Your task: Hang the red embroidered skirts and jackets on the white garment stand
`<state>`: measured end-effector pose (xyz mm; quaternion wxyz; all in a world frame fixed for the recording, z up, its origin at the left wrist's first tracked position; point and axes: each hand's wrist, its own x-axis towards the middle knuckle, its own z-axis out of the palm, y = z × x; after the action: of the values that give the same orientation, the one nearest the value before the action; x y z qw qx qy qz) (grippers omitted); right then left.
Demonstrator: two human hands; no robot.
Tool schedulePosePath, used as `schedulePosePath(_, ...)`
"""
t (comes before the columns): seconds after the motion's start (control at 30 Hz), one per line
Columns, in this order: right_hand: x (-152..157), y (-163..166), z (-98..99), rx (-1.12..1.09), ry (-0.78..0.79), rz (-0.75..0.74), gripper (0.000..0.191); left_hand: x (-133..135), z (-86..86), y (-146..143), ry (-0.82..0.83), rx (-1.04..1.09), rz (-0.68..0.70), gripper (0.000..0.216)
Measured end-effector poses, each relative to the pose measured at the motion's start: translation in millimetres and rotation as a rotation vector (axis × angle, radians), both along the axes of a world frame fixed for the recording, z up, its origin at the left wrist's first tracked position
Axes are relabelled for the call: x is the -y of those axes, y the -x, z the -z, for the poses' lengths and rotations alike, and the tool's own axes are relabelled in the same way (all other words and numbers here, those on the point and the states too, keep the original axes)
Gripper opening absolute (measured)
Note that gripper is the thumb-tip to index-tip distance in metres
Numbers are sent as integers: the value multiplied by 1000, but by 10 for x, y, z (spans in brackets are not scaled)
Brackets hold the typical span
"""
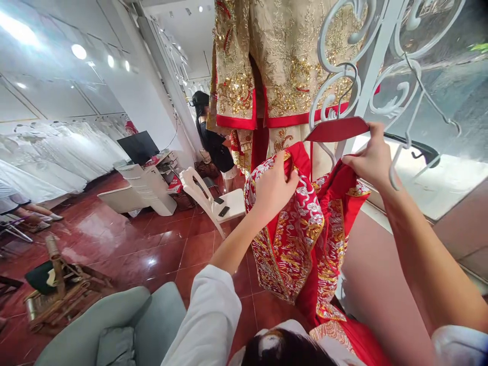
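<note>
Red jacket (290, 244): hangs between and below both hands; smooth red cloth, dense raised embroidery in silver and gold, rounded front panels, thin gold-edged borders. Left hand (276, 188): thumb and fingers pressed together, pinching the upper edge. Right hand (375, 160): thumb laid on the opposite upper edge, cloth pinched beneath; its upper fingers meet the end of a hanger (337, 130). Whether they also clasp the hanger, cannot tell. Hanger: flat, dark red, bowed top, thin metal hook; sits just above the grip. Around and above it, white metalwork (371, 66) in curled scrolls. Behind and above the hands, a gold robe (282, 66): beaded, glittering, red-banded hem. Left of the grip, a white chair (237, 201) with a cut-out back, a dark flat phone (224, 211) on its seat. Farther left and below, a rounded grey-green armchair (102, 315); beneath, glossy red tiles (152, 244).
</note>
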<state>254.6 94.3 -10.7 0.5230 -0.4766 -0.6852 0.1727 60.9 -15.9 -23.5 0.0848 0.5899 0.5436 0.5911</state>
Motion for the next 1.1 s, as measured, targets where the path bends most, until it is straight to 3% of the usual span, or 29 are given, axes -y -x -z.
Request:
schedulePosePath(0.1, -5, 7, 21, -6, -49, 17, 75, -17, -241, 21, -121, -132, -178, 12)
schedulePosePath(0.17, -24, 5, 45, -16, -78, 13, 74, -187, -383, -19, -141, -200, -181, 16)
schedulePosePath(0.23, -64, -13, 72, -40, -102, -9, 76, -437, -461, -98, -23, -298, -118, 21)
schedulePosePath(0.33, -135, -82, 89, -91, -120, -65, 77, -770, -445, -226, 111, -423, -88, 21)
schedulePosePath(0.43, -153, -186, 51, -183, -69, -157, 71, -911, -367, -249, 69, -417, -135, 17)
schedulePosePath(0.53, -89, -338, 1, -241, -41, -186, 64, -921, -348, -151, 19, -396, -76, 20)
schedulePosePath(0.67, 78, -680, 15, -221, -11, -53, 74, -930, -408, -2, -9, -393, 61, 25)
schedulePosePath(0.8, 284, -1051, 81, -174, 127, 174, 84, -964, -457, 44, -26, -377, 110, 24)
schedulePosePath(0.93, 429, -1238, 122, -57, 224, 280, 73, -964, -494, 43, 21, -744, -36, 28)
schedulePosePath(1.0, 459, -1298, 128, -25, 233, 265, 57, -967, -508, 53, 36, -956, -115, 37)
schedulePosePath(1.1, 493, -1415, 99, -49, 301, 168, 36, -995, -507, 79, 11, -1077, -179, 45)
